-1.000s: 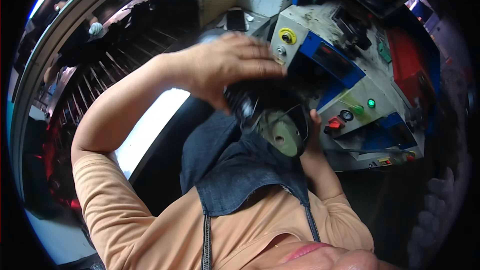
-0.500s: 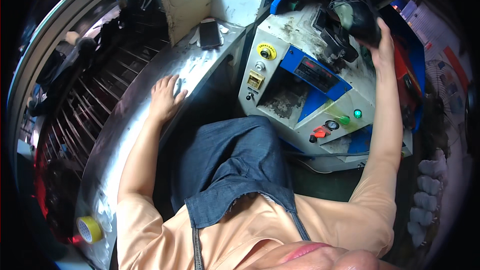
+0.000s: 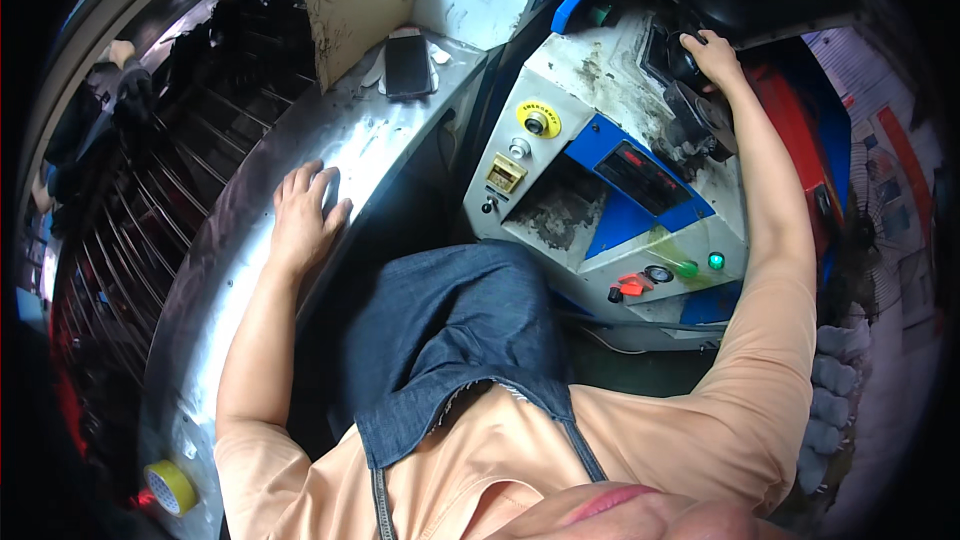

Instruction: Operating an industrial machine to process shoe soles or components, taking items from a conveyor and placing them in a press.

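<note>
My left hand (image 3: pixel 302 215) lies palm down on the bright metal ledge (image 3: pixel 215 285), fingers extended, holding nothing. Out at the far right, my right hand (image 3: pixel 714 60) is closed round a black shoe (image 3: pixel 681 58) at the top of the machine (image 3: pixel 590 70). Most of the shoe is hidden by the hand and dark machine parts. Just nearer than it sits a dark metal block (image 3: pixel 697 120) on the machine's stained top. The machine's front carries a dark display (image 3: pixel 640 178) on a blue panel and a yellow-ringed emergency button (image 3: pixel 537 122).
A phone (image 3: pixel 407 67) rests on white material at the ledge's far end. Yellow tape (image 3: pixel 170 488) stands at its near left. Beyond the ledge run metal rollers (image 3: pixel 125 260) with dark items. Red equipment (image 3: pixel 790 130) stands right of the machine; grey padded shapes (image 3: pixel 832 390) sit lower right.
My right hand has carried the shoe away from me and slightly left, down among the dark machine parts. My left hand has slid a little nearer along the ledge. The view has shifted slightly.
</note>
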`<state>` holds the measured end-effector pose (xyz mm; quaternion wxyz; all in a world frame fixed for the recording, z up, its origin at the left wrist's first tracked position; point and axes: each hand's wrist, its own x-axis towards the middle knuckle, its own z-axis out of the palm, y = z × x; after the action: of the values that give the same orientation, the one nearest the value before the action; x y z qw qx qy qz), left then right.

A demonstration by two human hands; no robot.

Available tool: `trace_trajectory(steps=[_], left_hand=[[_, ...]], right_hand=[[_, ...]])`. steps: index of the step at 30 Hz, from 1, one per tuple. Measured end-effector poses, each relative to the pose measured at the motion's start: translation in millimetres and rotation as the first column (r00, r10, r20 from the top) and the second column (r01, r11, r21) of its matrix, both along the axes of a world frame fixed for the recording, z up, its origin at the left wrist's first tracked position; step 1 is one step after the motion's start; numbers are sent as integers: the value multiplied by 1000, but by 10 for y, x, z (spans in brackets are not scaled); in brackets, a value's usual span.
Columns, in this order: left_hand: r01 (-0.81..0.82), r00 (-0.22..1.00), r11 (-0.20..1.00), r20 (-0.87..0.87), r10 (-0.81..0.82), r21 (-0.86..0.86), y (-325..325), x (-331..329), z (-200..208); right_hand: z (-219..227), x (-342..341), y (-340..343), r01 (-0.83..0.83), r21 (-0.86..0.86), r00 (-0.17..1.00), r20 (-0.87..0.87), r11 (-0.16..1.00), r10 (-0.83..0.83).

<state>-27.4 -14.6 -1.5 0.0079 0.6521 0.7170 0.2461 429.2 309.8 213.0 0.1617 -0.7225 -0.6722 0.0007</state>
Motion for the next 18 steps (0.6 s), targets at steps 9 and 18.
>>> trace_trajectory(steps=[9, 18], left_hand=[[26, 1000, 1000, 15, -26, 4, 99, -37, -67], [61, 998, 996, -26, -59, 59, 111, -68, -109]], right_hand=[[325, -488, -376, -485, 478, 831, 512, 732, 217], [-1773, -2263, -1602, -983, 103, 183, 589, 152, 787]])
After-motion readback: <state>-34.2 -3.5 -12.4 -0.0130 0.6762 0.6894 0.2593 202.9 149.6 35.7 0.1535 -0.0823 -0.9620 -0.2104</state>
